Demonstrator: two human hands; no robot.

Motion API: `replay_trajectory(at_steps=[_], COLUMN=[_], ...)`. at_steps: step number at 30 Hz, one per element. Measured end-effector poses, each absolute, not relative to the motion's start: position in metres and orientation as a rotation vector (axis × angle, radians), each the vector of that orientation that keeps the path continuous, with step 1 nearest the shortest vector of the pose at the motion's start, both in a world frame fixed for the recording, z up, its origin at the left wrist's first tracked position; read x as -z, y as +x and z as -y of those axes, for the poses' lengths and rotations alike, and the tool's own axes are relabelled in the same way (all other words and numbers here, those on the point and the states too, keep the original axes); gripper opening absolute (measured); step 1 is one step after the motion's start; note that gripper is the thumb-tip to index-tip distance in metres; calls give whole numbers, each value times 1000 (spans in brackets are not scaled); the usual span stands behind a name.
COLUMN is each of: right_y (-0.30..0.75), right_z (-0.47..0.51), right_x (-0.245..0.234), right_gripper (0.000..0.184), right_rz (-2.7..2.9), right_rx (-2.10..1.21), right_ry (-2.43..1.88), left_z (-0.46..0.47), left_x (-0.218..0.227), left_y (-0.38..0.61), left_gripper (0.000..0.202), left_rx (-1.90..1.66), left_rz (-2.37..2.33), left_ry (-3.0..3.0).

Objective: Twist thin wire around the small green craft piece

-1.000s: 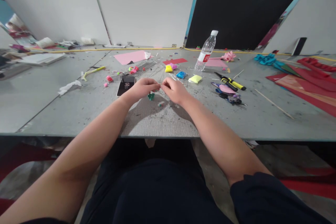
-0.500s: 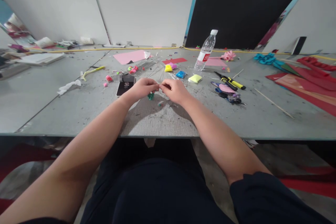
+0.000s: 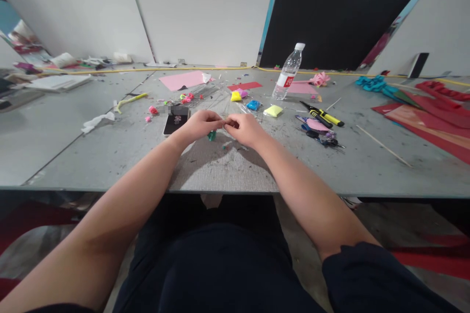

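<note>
My left hand (image 3: 200, 123) and my right hand (image 3: 243, 127) meet fingertip to fingertip over the middle of the grey table (image 3: 110, 151). Both are pinched closed on something tiny between them that I cannot make out. A small green clay piece (image 3: 211, 135) lies on the table just below my left fingers. A dark phone (image 3: 176, 120) lies to the left of my left hand. Small green crumbs (image 3: 223, 146) lie under my right hand.
Yellow (image 3: 235, 96), blue (image 3: 253, 104) and pale yellow (image 3: 272, 110) clay lumps lie beyond the hands. A water bottle (image 3: 288, 72) stands behind them. A yellow-black cutter (image 3: 323, 115), scissors (image 3: 321, 137), wooden sticks (image 3: 382, 144), red paper (image 3: 429, 122) and pink paper (image 3: 183, 79) are around.
The fingertips of both hands have shifted slightly closer together; nothing else has moved.
</note>
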State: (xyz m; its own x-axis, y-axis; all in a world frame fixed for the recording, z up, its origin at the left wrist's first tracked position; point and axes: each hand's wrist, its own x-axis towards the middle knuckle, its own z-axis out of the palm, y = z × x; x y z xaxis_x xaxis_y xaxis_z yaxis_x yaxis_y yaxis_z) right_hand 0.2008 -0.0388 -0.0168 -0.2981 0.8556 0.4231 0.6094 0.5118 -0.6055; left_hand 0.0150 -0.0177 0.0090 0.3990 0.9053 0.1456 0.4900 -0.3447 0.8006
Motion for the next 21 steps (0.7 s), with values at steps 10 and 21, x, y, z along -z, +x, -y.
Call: replay_trajectory(at_steps=[10, 21], right_y=[202, 201], right_z=[38, 36], right_x=[14, 17], right_gripper=[10, 12], right_rz=[1975, 1919], right_rx=[-339, -359], right_ry=[-1203, -1089], left_z=[19, 23], left_x=[-11, -14], left_y=[15, 20], left_gripper=[14, 27], left_rx=[-760, -812], left_rz=[-1228, -1125], left_ry=[1981, 1787])
